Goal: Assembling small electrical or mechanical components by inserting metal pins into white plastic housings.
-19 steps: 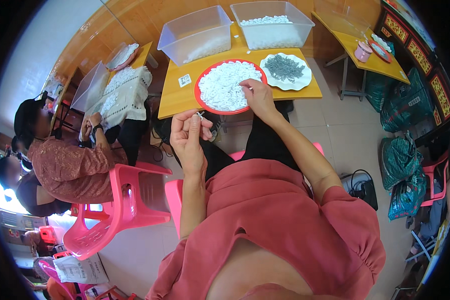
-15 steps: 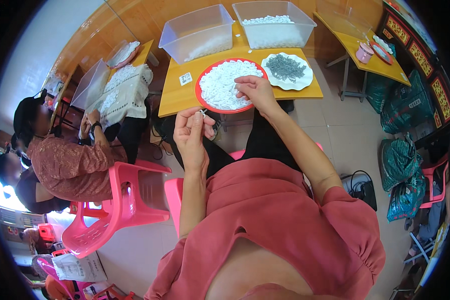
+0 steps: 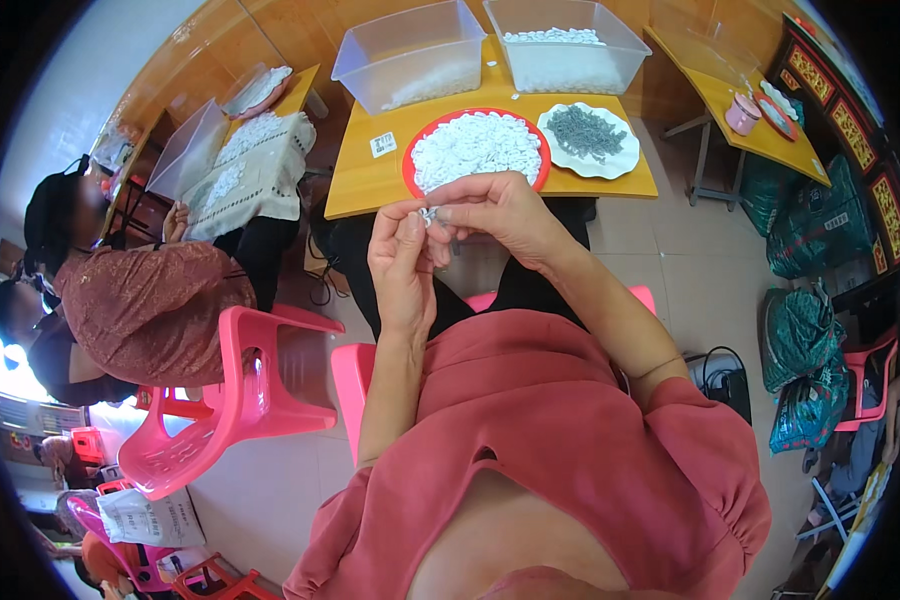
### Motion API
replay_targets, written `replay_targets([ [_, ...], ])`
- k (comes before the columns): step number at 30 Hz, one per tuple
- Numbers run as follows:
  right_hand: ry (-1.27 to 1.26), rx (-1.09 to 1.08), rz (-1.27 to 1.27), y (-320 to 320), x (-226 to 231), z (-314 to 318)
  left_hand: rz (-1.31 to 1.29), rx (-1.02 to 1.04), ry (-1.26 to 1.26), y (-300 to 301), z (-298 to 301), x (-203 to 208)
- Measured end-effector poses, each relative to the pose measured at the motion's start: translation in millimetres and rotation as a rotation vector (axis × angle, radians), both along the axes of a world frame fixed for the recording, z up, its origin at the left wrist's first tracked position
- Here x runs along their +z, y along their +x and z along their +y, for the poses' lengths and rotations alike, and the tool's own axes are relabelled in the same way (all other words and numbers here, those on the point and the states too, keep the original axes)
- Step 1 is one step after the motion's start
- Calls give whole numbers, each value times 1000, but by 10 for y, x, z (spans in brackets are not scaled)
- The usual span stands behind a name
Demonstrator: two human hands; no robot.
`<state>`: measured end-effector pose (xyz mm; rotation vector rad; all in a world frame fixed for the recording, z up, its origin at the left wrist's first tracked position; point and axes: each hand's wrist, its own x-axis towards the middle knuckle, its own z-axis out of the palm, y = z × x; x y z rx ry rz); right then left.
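Observation:
My left hand pinches a small white plastic piece between thumb and fingertips. My right hand meets it there, its thumb and fingertips closed on the same small piece; whether they hold a second part is too small to tell. Both hands are just in front of the table's near edge. Behind them a round red tray is heaped with small white plastic pieces. To its right, a white scalloped plate bears a pile of small grey pieces.
Two clear plastic bins, left and right, stand at the back of the yellow table with white pieces inside. A person sits at the left table, beside a pink chair. Green sacks lie at the right.
My right hand has left the red tray and come back to my left hand, where the fingertips now meet. The person at the left has shifted their hands.

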<state>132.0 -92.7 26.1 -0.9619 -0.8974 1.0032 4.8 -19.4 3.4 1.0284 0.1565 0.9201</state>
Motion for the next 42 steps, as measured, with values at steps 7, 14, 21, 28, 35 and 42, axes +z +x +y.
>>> replay_targets([
  [7, 28, 17, 50, -2, -3, 1, -31, 9, -11, -16, -53, 61],
  [14, 82, -2, 27, -13, 15, -4, -96, -31, -67, -63, 8, 42],
  [21, 115, -30, -34, -42, 16, 2, -112, -46, -89, -42, -17, 45],
  [28, 107, -23, -18, -37, 24, -7, -110, -48, -52, -37, -28, 43],
  [35, 135, -46, -78, -39, 43, -23, -59, -26, -20, -5, -107, 46],
  [42, 109, 25, 69, -1, 27, -11, -60, 35, 64, -47, -78, 78],
])
